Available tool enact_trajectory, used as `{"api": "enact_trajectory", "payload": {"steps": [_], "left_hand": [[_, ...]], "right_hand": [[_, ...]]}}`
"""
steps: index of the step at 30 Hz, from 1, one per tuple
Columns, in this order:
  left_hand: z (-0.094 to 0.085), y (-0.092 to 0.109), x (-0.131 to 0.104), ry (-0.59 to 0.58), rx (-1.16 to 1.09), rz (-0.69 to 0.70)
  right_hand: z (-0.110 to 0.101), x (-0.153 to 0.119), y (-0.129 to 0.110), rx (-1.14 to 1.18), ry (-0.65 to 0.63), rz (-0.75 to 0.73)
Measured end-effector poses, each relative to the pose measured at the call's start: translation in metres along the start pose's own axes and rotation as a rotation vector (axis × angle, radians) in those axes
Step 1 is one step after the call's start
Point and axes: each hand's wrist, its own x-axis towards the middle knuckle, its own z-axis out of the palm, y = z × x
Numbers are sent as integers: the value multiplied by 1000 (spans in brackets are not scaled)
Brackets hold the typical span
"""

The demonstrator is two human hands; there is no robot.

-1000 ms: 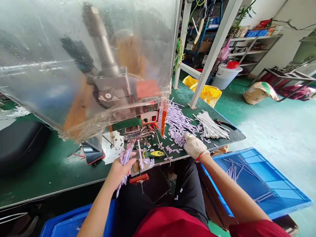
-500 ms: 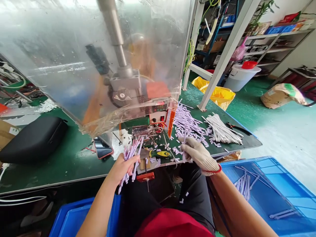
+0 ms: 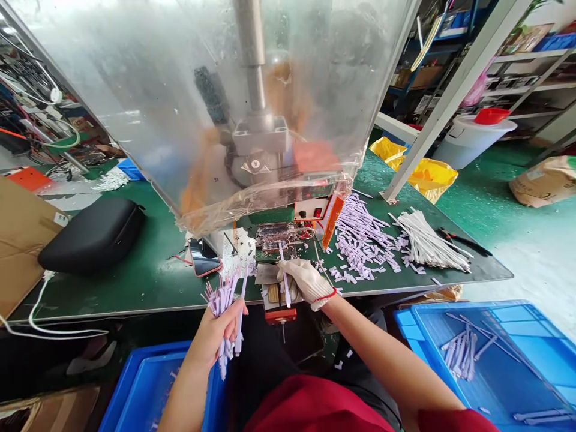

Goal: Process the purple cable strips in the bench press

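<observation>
My bare left hand [image 3: 222, 330] is closed around a bunch of thin lavender strips [image 3: 225, 291] fanned upward in front of the bench edge. My right hand [image 3: 310, 282], in a white knitted glove, pinches a single lavender strip [image 3: 287, 294]. That strip's far end reaches the small metal fixture [image 3: 272, 236] under the press; I cannot tell whether it touches. Below the fixture, the flat blade of a scraper [image 3: 267, 273] shows, its handle hidden by the glove. A red clamp-like piece [image 3: 281, 316] sits at the bench edge.
A cloudy plastic guard [image 3: 157, 120] hangs over the press. Right of it lie a lavender strip pile [image 3: 362, 222], white strips [image 3: 432, 240] and pliers [image 3: 465, 242]. At left are a phone [image 3: 204, 258] and black case [image 3: 92, 234]. Blue trays [image 3: 409, 321] flank my lap.
My right hand has moved left with its strip, from beside the lavender pile to in front of the fixture, covering the scraper handle. My left hand keeps its bunch. The view has shifted left.
</observation>
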Motion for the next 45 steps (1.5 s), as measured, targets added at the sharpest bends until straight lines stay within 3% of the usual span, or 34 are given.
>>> {"api": "enact_trajectory", "payload": {"steps": [11, 20, 23, 25, 27, 31, 34, 37, 41, 43, 45], "left_hand": [[2, 2, -2, 46, 18, -15], [3, 11, 4, -101, 119, 34], [4, 16, 7, -119, 150, 63], [5, 20, 10, -167, 185, 63], [7, 23, 15, -231, 242, 53], [18, 28, 22, -315, 378, 52], [24, 33, 21, -359, 435, 96], [16, 37, 15, -408, 477, 93], [3, 34, 18, -464, 460, 57], [10, 27, 28, -412, 425, 115], [27, 19, 42, -306, 425, 179]], "right_hand": [[-1, 9, 0, 42, 41, 58], [0, 10, -2, 40, 9, 56], [-4, 0, -11, -75, 104, 9], [-6, -14, -23, -194, 237, -81], [-4, -30, -34, -287, 288, -194], [13, -53, -39, -189, 86, -293], [22, -57, -31, -11, 58, -271], [1, -60, -31, 138, 151, -276], [-65, -74, -40, 322, 592, -435], [-87, -81, -37, 199, 587, -427], [-91, -85, -27, 70, 431, -344]]}}
